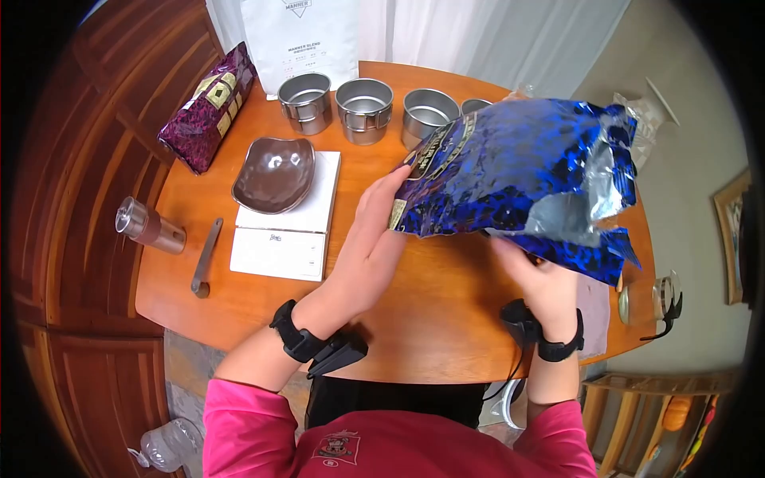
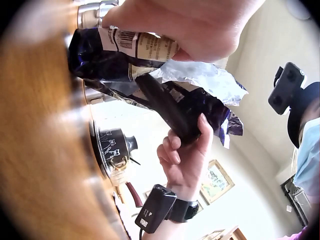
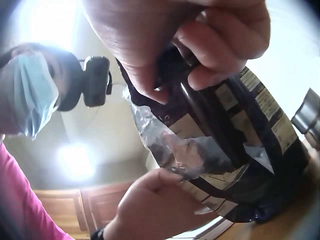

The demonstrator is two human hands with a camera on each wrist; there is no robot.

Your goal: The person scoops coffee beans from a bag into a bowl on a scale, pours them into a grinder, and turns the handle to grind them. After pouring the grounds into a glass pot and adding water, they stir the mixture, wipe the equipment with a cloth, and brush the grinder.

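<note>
Okay, so that glossy blue-and-black foil bag (image 1: 510, 171) is held tilted, torn mouth off to the right, at the right of the flat white scale (image 1: 279, 255) above the wooden tabletop (image 1: 430, 327), though I can't tell if its bottom touches down. Left hand (image 1: 370, 259) has fingers and thumb clamped on its side, while the right hand (image 2: 185, 160) has its fingers curled round a long black bar-shaped tool (image 2: 167, 107) at the opening. I'd guess it's light-ish, slick and crumply, so support the fuller lower body, not that ragged edge.
</note>
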